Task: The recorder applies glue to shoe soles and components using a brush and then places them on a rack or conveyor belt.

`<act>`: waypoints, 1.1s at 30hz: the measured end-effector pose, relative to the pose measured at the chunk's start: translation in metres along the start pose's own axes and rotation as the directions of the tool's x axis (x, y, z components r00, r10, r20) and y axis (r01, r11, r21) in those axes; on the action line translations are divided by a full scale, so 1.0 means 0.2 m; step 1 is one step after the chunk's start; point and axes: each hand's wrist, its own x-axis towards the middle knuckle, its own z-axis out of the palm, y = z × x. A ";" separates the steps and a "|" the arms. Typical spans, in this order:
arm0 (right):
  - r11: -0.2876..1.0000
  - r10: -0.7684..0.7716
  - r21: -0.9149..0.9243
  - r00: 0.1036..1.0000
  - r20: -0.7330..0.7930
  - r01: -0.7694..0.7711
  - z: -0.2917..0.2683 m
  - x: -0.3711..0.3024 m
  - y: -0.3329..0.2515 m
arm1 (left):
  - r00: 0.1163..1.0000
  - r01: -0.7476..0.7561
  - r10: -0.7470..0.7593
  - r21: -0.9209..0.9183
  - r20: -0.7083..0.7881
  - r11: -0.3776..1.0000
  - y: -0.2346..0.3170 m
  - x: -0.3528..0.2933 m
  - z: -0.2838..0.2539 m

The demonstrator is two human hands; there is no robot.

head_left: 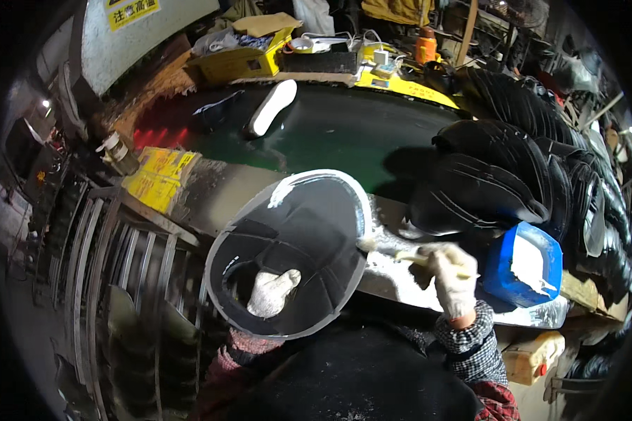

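A black oval shoe upper (316, 224) with a pale edge is held up in front of me. White paste coats its top and right rim. My left hand (272, 293), in a whitish glove, shows through the upper's opening with the thumb out; its other fingers are hidden, and it grips the piece from inside. My gloved right hand (455, 277) is closed around a brush (409, 257), its tip at the upper's right rim. Right of that hand stands a blue tub (495, 270) holding white paste (529, 263).
Behind lies a dark belt (330, 137) with a white sole (272, 109) on it. Black uppers (481, 186) are piled at the right. White smears cover the bench edge (397, 281). A metal rack (147, 263) stands at the left, a yellow box (249, 63) at the back.
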 end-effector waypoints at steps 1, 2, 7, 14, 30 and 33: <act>0.996 0.015 0.093 0.998 -0.058 -0.009 0.01 0.02 -0.04 | 1.000 -0.004 0.004 -0.002 0.001 1.000 0.00 0.00 -0.01; 0.986 -0.165 -0.005 0.970 -0.179 0.167 0.05 0.09 -0.06 | 1.000 -0.011 0.011 -0.005 0.000 1.000 0.00 0.00 -0.01; 0.580 -0.675 -0.194 0.601 0.429 0.791 0.51 0.20 -0.40 | 0.999 -0.046 0.048 -0.096 0.018 0.994 0.05 0.02 0.07; 0.538 -0.731 0.073 0.422 0.537 0.840 0.65 -0.09 -0.40 | 0.996 -0.060 0.039 -0.286 -0.081 0.956 0.34 0.02 0.11; 0.943 -0.294 -0.193 0.951 -0.091 0.273 -0.12 0.00 -0.17 | 0.974 -0.161 0.112 -0.257 -0.195 0.953 0.37 0.03 0.18; 0.814 -0.557 -0.294 0.816 -0.156 0.500 -0.11 0.03 -0.13 | 0.973 -0.147 0.093 -0.251 -0.213 0.957 0.36 0.06 0.23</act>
